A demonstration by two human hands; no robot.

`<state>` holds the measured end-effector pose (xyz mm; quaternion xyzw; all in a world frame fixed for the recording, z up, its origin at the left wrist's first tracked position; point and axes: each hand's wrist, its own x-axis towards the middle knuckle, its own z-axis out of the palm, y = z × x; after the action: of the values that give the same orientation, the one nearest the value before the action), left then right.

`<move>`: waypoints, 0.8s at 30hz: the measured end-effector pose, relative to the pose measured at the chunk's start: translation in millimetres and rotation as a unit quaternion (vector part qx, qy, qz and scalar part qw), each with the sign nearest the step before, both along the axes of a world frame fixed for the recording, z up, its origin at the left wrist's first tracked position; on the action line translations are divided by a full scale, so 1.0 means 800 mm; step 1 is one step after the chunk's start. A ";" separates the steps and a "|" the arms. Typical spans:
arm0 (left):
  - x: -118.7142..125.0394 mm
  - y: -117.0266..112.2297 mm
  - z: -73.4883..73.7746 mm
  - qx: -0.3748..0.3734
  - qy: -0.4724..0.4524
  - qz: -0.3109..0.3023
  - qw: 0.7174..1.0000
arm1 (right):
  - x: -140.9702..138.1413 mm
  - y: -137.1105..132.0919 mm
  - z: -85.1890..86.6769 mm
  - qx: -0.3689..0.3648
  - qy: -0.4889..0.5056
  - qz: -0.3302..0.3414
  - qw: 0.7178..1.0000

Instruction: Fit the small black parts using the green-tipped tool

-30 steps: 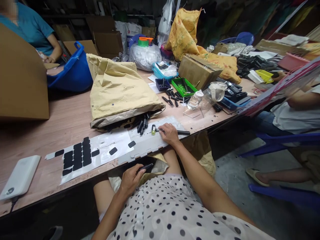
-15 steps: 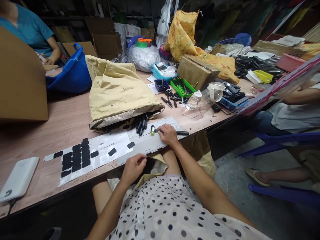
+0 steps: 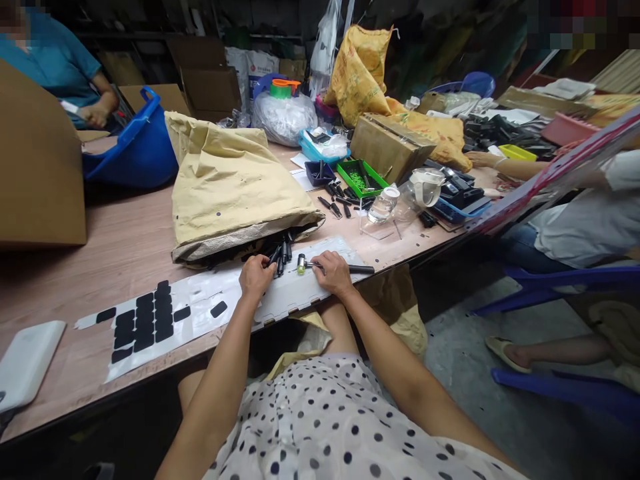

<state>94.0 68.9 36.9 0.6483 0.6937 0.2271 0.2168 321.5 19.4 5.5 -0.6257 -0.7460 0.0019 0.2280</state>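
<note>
My left hand (image 3: pixel 256 277) reaches the slim black pen-like parts (image 3: pixel 283 252) at the mouth of a tan paper sack (image 3: pixel 235 180). Its fingertips are pinched together on one end of a black part. My right hand (image 3: pixel 332 272) is closed over a small hammer (image 3: pixel 301 263) with a yellowish face, its black handle sticking out to the right. Hand and hammer rest on a light grey board (image 3: pixel 295 293) at the table edge. Left of it, a white sheet (image 3: pixel 200 293) carries rows of black rounded patches (image 3: pixel 145 320), with several loose ones beside them.
A white power bank (image 3: pixel 31 363) lies at the left, below a large cardboard box (image 3: pixel 40 167). Behind are a blue basket (image 3: pixel 145 150), a green tray (image 3: pixel 361 177), a water bottle (image 3: pixel 384 203) and a clear jug (image 3: pixel 425 187). Other people sit far left and right.
My left hand has moved from the table edge, up and forward, to the black parts. My right hand stays on the hammer. The person at right now stretches an arm over the table.
</note>
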 end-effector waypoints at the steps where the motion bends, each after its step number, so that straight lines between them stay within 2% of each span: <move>1: -0.005 -0.004 0.005 -0.005 0.005 -0.010 1.000 | 0.000 0.000 0.000 0.001 -0.001 0.000 1.000; 5: -0.047 -0.028 0.011 0.019 -0.012 -0.112 0.993 | 0.001 -0.001 -0.003 0.009 -0.003 -0.006 1.000; 7: -0.072 -0.041 0.006 0.033 -0.026 -0.169 0.985 | 0.001 -0.002 -0.005 0.015 -0.005 -0.024 1.000; 9: -0.090 -0.050 -0.004 0.037 -0.037 -0.196 0.979 | 0.001 -0.003 -0.008 0.020 -0.009 -0.044 0.999; 14: -0.095 -0.055 -0.030 0.059 -0.057 -0.177 0.981 | 0.008 -0.002 -0.011 0.038 -0.009 -0.045 0.998; 18: -0.088 -0.053 -0.038 0.074 -0.060 -0.169 0.981 | 0.009 -0.007 -0.002 0.062 0.018 -0.029 0.997; 21: -0.087 -0.054 -0.039 0.067 -0.062 -0.170 0.981 | -0.010 -0.020 0.009 0.086 0.064 -0.003 0.994; 24: -0.088 -0.054 -0.040 0.066 -0.064 -0.170 0.981 | -0.046 -0.036 0.022 0.080 0.100 0.047 0.991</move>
<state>23.2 25.7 4.9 0.7538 0.5417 0.2734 0.2523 284.7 -9.5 23.1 -0.5664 -0.7458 0.0157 0.3503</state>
